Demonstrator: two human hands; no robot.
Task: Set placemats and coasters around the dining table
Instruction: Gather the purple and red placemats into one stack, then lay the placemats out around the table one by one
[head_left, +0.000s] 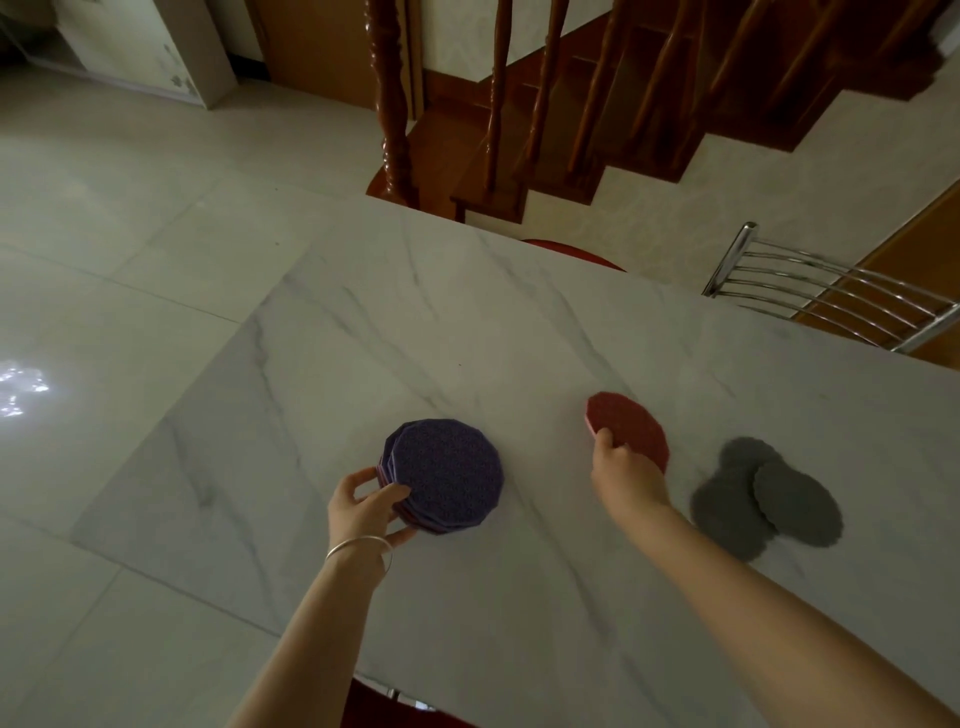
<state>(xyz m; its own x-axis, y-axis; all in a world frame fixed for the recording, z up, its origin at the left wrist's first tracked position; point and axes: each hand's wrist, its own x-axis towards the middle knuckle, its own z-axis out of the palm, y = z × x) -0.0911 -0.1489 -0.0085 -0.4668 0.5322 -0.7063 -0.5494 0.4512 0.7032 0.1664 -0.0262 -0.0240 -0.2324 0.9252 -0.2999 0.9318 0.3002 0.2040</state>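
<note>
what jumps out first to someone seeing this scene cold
The left hand grips a purple-topped stack of coasters near the middle of the marble table. To its right, the right hand holds a red coaster, with grey coasters lying beyond.

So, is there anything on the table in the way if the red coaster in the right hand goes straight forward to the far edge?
Nothing visible. The right hand holds the red coaster, and the marble table ahead of it is bare up to the far edge. The grey coasters lie off to its right.
</note>
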